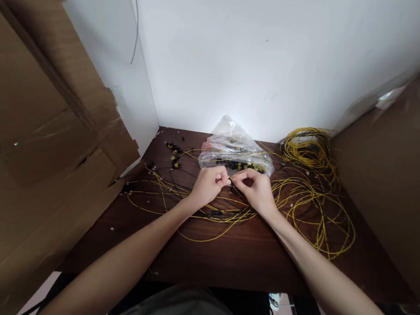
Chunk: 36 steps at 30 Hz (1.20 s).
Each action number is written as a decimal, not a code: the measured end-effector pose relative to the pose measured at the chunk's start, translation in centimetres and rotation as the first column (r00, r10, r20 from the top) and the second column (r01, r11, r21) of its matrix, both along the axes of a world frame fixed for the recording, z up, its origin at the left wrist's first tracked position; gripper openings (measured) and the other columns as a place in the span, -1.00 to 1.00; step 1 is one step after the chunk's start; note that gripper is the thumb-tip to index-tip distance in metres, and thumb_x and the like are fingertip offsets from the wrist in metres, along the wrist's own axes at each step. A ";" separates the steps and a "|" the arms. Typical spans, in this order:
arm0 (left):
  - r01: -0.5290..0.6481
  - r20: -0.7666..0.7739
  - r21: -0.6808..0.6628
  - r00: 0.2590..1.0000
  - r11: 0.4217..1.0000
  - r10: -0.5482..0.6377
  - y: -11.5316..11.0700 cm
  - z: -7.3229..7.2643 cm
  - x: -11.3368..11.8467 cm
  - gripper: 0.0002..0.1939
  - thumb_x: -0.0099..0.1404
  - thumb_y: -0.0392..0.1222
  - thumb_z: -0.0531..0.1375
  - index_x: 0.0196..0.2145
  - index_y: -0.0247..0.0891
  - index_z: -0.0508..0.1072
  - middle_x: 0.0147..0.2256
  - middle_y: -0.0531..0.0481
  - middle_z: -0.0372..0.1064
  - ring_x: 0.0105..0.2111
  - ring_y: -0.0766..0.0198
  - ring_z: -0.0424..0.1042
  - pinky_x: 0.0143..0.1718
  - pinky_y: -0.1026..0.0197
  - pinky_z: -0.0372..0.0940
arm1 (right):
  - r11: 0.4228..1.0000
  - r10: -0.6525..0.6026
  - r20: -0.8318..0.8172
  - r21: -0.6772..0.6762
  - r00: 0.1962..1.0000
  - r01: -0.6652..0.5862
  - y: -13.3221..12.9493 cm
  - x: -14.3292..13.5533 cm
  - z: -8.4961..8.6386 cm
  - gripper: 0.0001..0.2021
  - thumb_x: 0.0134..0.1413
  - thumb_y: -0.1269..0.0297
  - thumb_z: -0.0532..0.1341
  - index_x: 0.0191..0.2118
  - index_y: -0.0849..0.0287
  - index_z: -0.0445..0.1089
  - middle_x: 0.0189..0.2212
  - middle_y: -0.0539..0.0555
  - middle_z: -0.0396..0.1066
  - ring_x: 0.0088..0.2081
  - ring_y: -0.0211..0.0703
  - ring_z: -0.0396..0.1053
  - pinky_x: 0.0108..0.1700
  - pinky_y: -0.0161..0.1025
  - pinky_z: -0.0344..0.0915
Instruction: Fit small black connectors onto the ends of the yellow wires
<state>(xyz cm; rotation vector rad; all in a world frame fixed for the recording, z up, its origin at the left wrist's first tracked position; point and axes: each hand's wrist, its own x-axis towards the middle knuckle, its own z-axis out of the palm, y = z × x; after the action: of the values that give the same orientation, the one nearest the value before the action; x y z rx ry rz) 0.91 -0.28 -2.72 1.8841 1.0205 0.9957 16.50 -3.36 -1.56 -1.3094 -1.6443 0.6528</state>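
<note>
My left hand [208, 184] and my right hand [256, 187] meet above the middle of the table, fingertips almost touching. A tiny pale piece shows at the left fingertips, too small to name. The right thumb and forefinger pinch what looks like the end of a thin wire; a dark and yellow bit shows between the hands. Just behind them lies a clear plastic bag [231, 139] with small black and yellow parts [242, 166] at its front. Loose yellow and black wires [202, 240] spread beneath both hands.
The dark wooden table [218, 263] meets a white wall [248, 53]. At its right lie a yellow wire coil [305, 145] and looser loops [325, 226]. Small black connectors [174, 160] lie at the left. Large cardboard boxes [38, 154] [398, 179] flank both sides.
</note>
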 end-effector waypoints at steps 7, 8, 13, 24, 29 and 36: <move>0.029 0.060 -0.071 0.998 0.997 -0.025 0.0 0.3 -0.1 -0.84 0.03 -0.30 0.17 -0.62 -0.32 0.24 -0.60 0.08 0.31 -0.57 0.40 0.30 -0.49 0.37 0.18 | 0.999 0.018 0.047 0.045 0.999 -0.020 0.0 -0.1 0.2 -0.89 -0.04 0.30 0.20 -0.47 0.21 0.41 -0.40 0.11 0.46 -0.36 -0.15 0.39 -0.25 -0.19 0.31; 0.036 0.081 -0.086 0.996 0.996 -0.029 0.0 0.3 -0.1 -0.84 0.02 -0.30 0.17 -0.62 -0.32 0.24 -0.60 0.08 0.32 -0.57 0.40 0.30 -0.48 0.37 0.19 | 0.998 0.020 0.053 0.055 0.998 -0.023 -0.1 -0.1 0.2 -0.89 -0.04 0.30 0.20 -0.48 0.21 0.41 -0.40 0.11 0.46 -0.36 -0.15 0.39 -0.26 -0.19 0.30; 0.042 0.128 -0.134 0.991 0.990 -0.025 0.1 0.4 -0.1 -0.82 0.00 -0.26 0.19 -0.63 -0.32 0.24 -0.59 0.08 0.33 -0.58 0.41 0.29 -0.48 0.36 0.20 | 0.995 0.039 0.080 0.083 0.996 -0.046 -0.3 -0.3 0.5 -0.88 0.01 0.29 0.17 -0.47 0.19 0.40 -0.39 0.10 0.43 -0.34 -0.16 0.38 -0.26 -0.22 0.29; 0.142 0.224 -0.325 0.972 0.935 -0.070 0.2 2.1 -1.1 -0.78 -0.01 -0.19 0.28 -0.51 -0.31 0.28 -0.60 0.08 0.37 -0.66 0.47 0.22 -0.60 0.41 0.10 | 0.989 0.143 -0.114 0.063 0.983 -0.137 -0.3 0.0 1.4 -0.86 -0.03 0.24 0.24 -0.49 0.19 0.40 -0.34 0.10 0.43 -0.29 -0.17 0.39 -0.21 -0.21 0.30; 0.127 0.217 -0.355 0.975 0.926 -0.050 0.2 2.4 -1.2 -0.72 -0.05 -0.20 0.32 -0.39 -0.32 0.34 -0.50 -0.01 0.46 -0.63 0.44 0.28 -0.61 0.40 0.13 | 0.987 0.139 -0.237 -0.040 0.962 -0.152 -0.3 0.2 2.0 -0.83 -0.12 0.20 0.30 -0.51 0.21 0.43 -0.42 0.09 0.46 -0.36 -0.19 0.39 -0.26 -0.20 0.31; 0.115 0.259 -0.295 0.965 0.949 -0.037 0.3 2.2 -1.2 -0.74 -0.06 -0.14 0.32 -0.42 -0.37 0.48 -0.44 -0.09 0.48 -0.49 0.32 0.39 -0.51 0.33 0.23 | 0.991 0.068 -0.361 -0.081 0.930 -0.103 0.0 -0.1 1.4 -0.80 -0.22 0.18 0.35 -0.50 0.21 0.43 -0.51 0.04 0.46 -0.46 -0.24 0.37 -0.33 -0.24 0.32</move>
<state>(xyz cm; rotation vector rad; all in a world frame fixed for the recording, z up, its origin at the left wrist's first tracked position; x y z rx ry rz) -0.30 0.04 -0.50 1.4887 0.8873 0.9411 16.40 -3.41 -0.11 -1.1125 -1.3886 0.9756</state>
